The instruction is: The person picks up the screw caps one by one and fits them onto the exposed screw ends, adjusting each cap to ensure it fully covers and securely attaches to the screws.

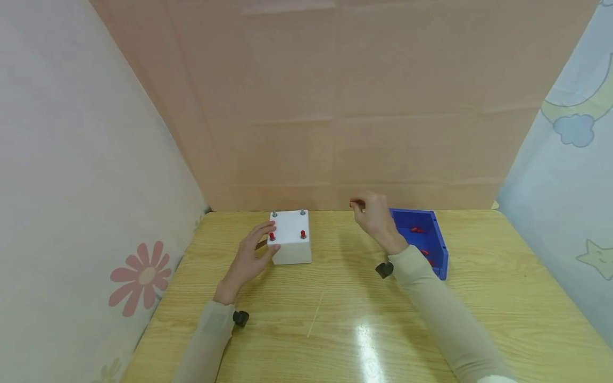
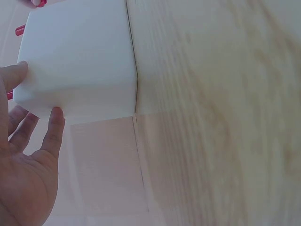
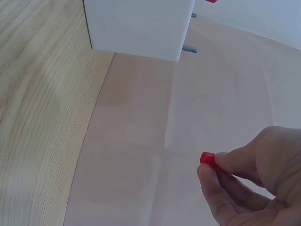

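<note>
My left hand (image 1: pixel 248 259) holds the near left corner of a white box (image 1: pixel 292 253), thumb against the front face and fingers along the left side. Threaded bolts stand on the box top. Both front bolts carry red caps (image 1: pixel 303 234); the two rear bolts (image 1: pixel 303 211) are bare metal. To the right of the box, my right hand (image 1: pixel 375 219) is raised in the air, apart from it. Between thumb and index finger it pinches a small red cap (image 3: pixel 207 158), seen clearly in the right wrist view.
A blue bin (image 1: pixel 440 250) with several red caps (image 1: pixel 416 230) lies right of the box, partly hidden by my right forearm. Brown paper (image 1: pixel 335 106) rises behind the wooden table (image 1: pixel 335 330). Patterned cloth walls (image 1: pixel 96 159) stand at both sides.
</note>
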`<state>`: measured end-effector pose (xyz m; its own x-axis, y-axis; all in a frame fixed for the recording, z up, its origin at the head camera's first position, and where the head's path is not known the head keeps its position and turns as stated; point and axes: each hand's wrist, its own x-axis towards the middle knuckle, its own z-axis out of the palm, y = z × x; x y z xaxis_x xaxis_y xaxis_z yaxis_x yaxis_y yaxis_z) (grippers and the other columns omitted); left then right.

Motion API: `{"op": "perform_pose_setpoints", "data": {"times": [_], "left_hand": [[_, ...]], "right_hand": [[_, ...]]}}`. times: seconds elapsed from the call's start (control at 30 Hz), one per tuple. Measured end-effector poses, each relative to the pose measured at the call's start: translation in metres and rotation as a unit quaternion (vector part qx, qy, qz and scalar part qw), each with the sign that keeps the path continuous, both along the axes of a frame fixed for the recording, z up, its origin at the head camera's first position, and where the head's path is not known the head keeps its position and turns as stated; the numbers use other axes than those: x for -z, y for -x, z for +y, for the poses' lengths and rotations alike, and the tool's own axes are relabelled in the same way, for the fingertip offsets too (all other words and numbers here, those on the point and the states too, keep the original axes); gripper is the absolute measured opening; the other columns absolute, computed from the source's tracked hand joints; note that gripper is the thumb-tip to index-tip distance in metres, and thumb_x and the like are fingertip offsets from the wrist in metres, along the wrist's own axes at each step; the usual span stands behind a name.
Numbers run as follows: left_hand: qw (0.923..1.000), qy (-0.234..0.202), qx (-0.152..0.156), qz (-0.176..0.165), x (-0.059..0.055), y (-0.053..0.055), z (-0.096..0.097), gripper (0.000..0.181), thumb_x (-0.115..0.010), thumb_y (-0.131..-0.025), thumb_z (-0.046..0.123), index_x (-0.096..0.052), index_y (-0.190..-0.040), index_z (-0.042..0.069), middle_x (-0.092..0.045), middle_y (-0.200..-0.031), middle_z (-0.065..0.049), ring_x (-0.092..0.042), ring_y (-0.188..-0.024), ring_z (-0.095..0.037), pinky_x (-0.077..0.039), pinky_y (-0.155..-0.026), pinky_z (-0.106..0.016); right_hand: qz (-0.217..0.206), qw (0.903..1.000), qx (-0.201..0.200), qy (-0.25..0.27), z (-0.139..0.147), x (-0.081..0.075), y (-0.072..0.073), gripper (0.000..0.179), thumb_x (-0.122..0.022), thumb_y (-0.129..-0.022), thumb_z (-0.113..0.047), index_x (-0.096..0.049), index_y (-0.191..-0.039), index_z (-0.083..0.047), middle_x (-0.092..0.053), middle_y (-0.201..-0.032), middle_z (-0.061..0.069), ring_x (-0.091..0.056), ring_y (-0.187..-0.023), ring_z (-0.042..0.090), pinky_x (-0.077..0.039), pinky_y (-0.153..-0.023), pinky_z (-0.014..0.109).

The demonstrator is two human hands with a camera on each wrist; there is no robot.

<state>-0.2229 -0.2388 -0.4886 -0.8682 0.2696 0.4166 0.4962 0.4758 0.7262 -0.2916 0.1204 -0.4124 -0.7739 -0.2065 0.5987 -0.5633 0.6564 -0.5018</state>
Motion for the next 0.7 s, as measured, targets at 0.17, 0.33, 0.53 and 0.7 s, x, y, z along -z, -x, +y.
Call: {"op": "perform_pose_setpoints", "data": {"times": [0.17,0.33,0.53,0.7], "left_hand": [[1.0000,-0.002,0.001,-0.001,0.001,0.000,0.000,0.051,-0.074,-0.103,0.022,-0.057,-0.150,0.015,-0.050,-0.163,-0.004,-0.053,-0.146,-0.034,-0.056,-0.110,-0.053],[1.0000,-0.003,0.002,0.003,0.001,0.000,0.001,0.051,-0.074,-0.103,0.023,-0.057,-0.151,0.016,-0.050,-0.163,-0.005,-0.053,-0.146,-0.035,-0.056,-0.110,-0.054],[1.0000,-0.003,0.002,0.001,0.003,0.001,0.001,0.050,-0.074,-0.104,0.023,-0.057,-0.151,0.015,-0.049,-0.164,-0.005,-0.053,-0.146,-0.035,-0.056,-0.110,-0.054],[1.0000,0.000,0.002,0.000,0.004,0.002,0.001,0.051,-0.074,-0.104,0.024,-0.057,-0.151,0.016,-0.049,-0.164,-0.004,-0.052,-0.147,-0.034,-0.056,-0.110,-0.052]], "right_hand": [[0.005,1.0000,0.003,-0.004,-0.004,-0.001,-0.001,0.011,-0.071,-0.095,0.006,-0.082,-0.098,0.004,-0.080,-0.090,0.018,-0.078,-0.081,0.031,-0.067,-0.073,0.047],[0.004,1.0000,-0.003,-0.002,-0.009,-0.001,0.000,0.011,-0.071,-0.096,0.005,-0.082,-0.096,0.003,-0.080,-0.089,0.017,-0.078,-0.080,0.031,-0.068,-0.073,0.046],[0.001,0.9999,-0.013,0.006,-0.012,0.002,0.000,0.011,-0.071,-0.096,0.006,-0.082,-0.096,0.002,-0.079,-0.090,0.017,-0.077,-0.081,0.031,-0.068,-0.073,0.046],[-0.006,0.9998,-0.017,0.009,-0.013,0.004,0.000,0.012,-0.070,-0.097,0.005,-0.082,-0.097,0.002,-0.079,-0.091,0.017,-0.077,-0.083,0.030,-0.068,-0.074,0.046]]}}
